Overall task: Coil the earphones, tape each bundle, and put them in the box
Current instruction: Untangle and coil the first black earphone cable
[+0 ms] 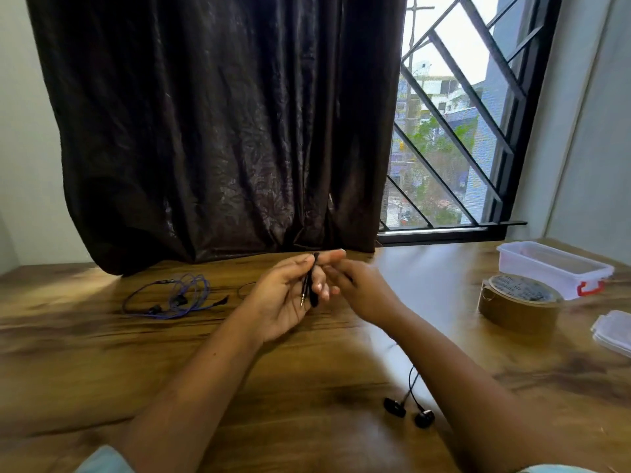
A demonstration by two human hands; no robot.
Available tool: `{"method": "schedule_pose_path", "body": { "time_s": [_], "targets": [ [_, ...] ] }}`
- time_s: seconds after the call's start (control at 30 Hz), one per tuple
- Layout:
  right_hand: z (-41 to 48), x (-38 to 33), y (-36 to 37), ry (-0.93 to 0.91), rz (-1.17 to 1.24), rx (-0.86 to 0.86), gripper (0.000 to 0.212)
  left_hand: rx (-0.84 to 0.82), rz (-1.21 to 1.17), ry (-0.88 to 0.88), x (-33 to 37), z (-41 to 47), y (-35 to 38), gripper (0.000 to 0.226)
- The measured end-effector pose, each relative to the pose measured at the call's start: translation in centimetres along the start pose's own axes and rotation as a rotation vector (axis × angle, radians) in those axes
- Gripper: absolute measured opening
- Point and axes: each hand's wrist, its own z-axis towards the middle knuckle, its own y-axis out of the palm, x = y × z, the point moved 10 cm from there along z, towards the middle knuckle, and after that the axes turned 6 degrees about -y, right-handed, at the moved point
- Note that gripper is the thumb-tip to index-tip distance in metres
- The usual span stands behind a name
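Two hands meet above the table [205, 353]. Our left hand [290, 298] curls its grip round the plug end of the black earphones [312, 295]; the right hand [362, 288] is blurred, its grip unreadable. We judge the thin cord light and limp, best held near the plug. Its buds [394, 406] lie on the table near us.

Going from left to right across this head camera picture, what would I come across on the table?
Purple earphones → left hand holding the black earphone plug → black earbuds → brown tape roll → clear lid.
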Motion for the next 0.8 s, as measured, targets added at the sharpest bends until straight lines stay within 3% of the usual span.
{"method": "schedule_pose_path", "body": {
  "time_s": [0.2, 0.3, 0.43, 0.5, 0.63, 0.8],
  "targets": [
    [-1.9, -3.0, 7.4, 0.062, 0.022, -0.478, 0.017, 0.222, -0.119, 0.200, 1.8, -0.3, -2.7, 0.037],
    [-2.2, -4.4, 8.1, 0.038, 0.066, -0.561, 0.024, 0.366, 0.064, 0.278, 3.0, -0.7, -4.4, 0.039],
    [-1.0, -4.4, 5.2, -0.082, -0.126, -0.468, 0.024, 0.462, 0.650, 0.173, 2.4, -0.5, -5.0, 0.034],
    [-0.2, -4.2, 2.6, -0.138, -0.173, -0.344, 0.015, 0.395, 0.721, 0.011, 0.3, 0.1, -5.0, 0.032],
    [0.4, -3.5, -2.3, -0.178, -0.062, -0.090, 0.009, 0.169, 0.565, -0.255, -2.9, -0.4, -3.2, 0.032],
    [0.4, -2.4, -4.5, -0.131, 0.076, 0.156, 0.013, 0.021, 0.016, -0.260, -2.3, -0.9, -0.2, 0.041]
  ]
}}
